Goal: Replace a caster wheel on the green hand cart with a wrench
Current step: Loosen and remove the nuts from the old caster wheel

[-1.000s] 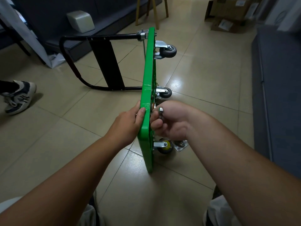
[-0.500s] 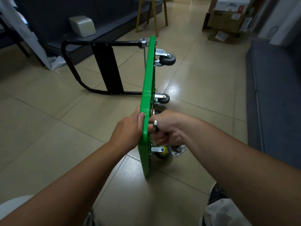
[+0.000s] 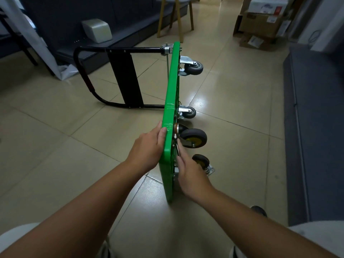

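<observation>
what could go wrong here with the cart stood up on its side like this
The green cart balances on its narrow edge on glossy tile, steadied by the left hand; it could slide or tip. The right hand reaches in beside the yellow-hub caster, so fingers might get pinched if it does.

Bright green hand cart deck (image 3: 170,127), black folded handle (image 3: 128,77). Centre caster (image 3: 193,137) and loose caster (image 3: 202,161): black tyres, yellow hubs. Upper caster (image 3: 193,68): grey tyre. Glossy beige floor tiles (image 3: 55,146), dark grout lines.
</observation>
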